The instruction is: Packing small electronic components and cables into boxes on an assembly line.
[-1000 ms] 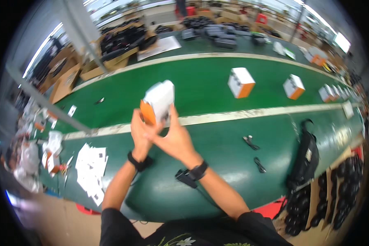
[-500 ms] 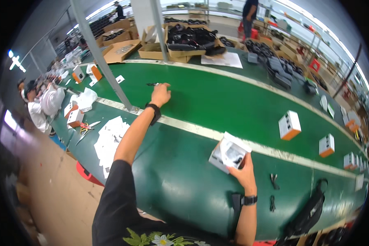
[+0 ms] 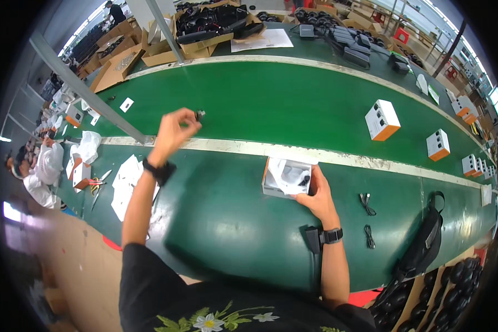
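Over the green belt [image 3: 249, 105], my left hand [image 3: 174, 133] pinches a small black cable [image 3: 199, 115] with a light metallic end, between thumb and fingertips. My right hand [image 3: 318, 199] grips the right side of an opened small white box [image 3: 275, 191] on the near table edge. White wrapping and something dark show inside it; the dark item's kind is hard to make out. To the right of that hand, two coiled black cables [image 3: 366, 204] lie on the dark green table. A black device [image 3: 313, 239] with a strap sits beside my right wrist.
White-and-orange boxes [image 3: 382, 120] stand on the belt at right. A black waist bag [image 3: 420, 243] lies on the right of the table. White papers [image 3: 128, 185], scissors [image 3: 98, 181] and a metal post [image 3: 88, 94] are at left. Cartons of black items [image 3: 210, 25] stand behind.
My left hand has lifted the cable off the belt and drawn it back to the left. My right hand has turned the box more upright, its opening now showing from above.
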A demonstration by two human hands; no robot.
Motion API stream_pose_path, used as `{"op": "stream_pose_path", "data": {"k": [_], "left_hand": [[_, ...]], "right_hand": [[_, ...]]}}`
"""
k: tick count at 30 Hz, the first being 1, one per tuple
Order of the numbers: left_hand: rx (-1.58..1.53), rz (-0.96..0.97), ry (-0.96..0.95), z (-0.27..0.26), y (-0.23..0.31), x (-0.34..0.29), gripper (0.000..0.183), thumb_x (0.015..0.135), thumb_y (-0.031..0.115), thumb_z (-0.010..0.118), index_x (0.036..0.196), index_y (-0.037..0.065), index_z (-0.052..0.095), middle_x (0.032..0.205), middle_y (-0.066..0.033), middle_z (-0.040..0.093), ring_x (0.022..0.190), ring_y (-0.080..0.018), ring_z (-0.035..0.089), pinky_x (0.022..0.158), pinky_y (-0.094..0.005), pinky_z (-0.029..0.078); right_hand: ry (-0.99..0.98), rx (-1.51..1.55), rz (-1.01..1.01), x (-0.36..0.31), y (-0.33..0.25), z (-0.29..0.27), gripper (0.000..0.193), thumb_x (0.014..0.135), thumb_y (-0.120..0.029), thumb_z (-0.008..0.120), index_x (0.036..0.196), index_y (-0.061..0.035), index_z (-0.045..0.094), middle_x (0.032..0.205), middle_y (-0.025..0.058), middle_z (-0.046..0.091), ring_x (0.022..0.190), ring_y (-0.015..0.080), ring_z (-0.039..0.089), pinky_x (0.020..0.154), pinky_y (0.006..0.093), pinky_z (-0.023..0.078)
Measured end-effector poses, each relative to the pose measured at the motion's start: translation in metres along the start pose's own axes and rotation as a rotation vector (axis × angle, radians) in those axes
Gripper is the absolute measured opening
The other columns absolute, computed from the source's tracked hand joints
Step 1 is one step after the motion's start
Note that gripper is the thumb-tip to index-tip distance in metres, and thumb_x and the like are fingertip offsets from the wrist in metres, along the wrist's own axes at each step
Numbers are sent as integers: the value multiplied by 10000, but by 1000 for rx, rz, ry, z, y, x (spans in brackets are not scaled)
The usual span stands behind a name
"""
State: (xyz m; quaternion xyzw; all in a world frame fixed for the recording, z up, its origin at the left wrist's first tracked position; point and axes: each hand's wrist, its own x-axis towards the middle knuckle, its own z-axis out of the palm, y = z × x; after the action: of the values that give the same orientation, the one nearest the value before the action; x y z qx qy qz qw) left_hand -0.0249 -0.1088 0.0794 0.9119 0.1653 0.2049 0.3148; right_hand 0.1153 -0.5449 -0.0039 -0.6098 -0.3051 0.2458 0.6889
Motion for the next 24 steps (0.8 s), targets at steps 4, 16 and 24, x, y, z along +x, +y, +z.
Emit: {"op": "stream_pose_path", "data": {"k": [4, 16, 24], "left_hand": [[-579, 28, -57, 22, 162, -127, 446, 899, -88, 854, 1315, 2, 721, 1251, -130, 780, 970, -212, 792, 784, -338, 679], [212, 552, 261, 119, 211, -122, 188, 830, 247, 927, 1000, 187, 875, 920, 55, 773, 1070, -229, 673, 1093, -493, 430], [433, 703, 106, 107, 195, -142, 246, 950, 275, 846, 1166, 160, 869, 1235, -16, 699, 1231, -229, 633, 1213, -597, 390]], "right_hand": [[8, 30, -56, -7, 2, 2, 692, 822, -120, 918, 1423, -4, 595, 1351, 98, 705, 1314, 204, 656, 1222, 403, 454], [-71, -19, -17, -46, -9, 18, 587, 880, -149, 942, 1361, -24, 630, 1338, 95, 723, 1315, 185, 661, 1197, 397, 496], [428, -693, -734, -72, -39, 32, 533, 835, -27, 911, 1353, -95, 807, 1310, 124, 742, 1246, 325, 697, 974, 389, 650]]}}
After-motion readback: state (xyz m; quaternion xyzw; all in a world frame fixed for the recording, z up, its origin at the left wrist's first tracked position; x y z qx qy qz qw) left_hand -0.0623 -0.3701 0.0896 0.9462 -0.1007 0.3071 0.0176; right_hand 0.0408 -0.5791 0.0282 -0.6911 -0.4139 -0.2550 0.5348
